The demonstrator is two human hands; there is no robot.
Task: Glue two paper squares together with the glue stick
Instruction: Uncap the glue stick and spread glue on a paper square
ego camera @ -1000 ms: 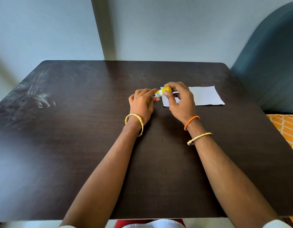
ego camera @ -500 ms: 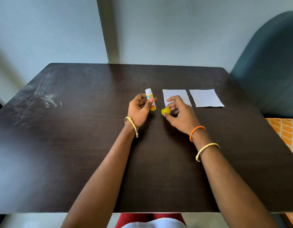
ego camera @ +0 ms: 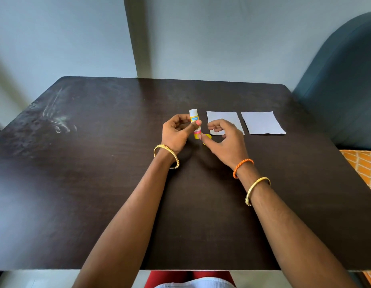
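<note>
From the head camera, the left hand (ego camera: 176, 132) grips an uncapped glue stick (ego camera: 195, 123) upright, thumb across its label and fingers curled behind, the white top up and the yellow base down. It is held over the middle of the dark desk (ego camera: 97, 183), somewhat toward the far edge. Just beside it, the right hand (ego camera: 226, 140) hovers with its fingers loosely bent and apart; the thumb tip lies at the stick's yellow base. The yellow cap (ego camera: 207, 138) shows under the thumb, mostly hidden, and I cannot tell whether the hand pinches it or it rests on the desk.

Two white paper squares lie flat side by side toward the far right corner, apart from each other. The nearer paper square (ego camera: 224, 119) is partly covered by the right hand's fingers; the farther paper square (ego camera: 262, 122) lies fully in view. A teal chair (ego camera: 346, 90) stands past the right edge. Whitish smears (ego camera: 55, 117) mark the far left part of the desk.
</note>
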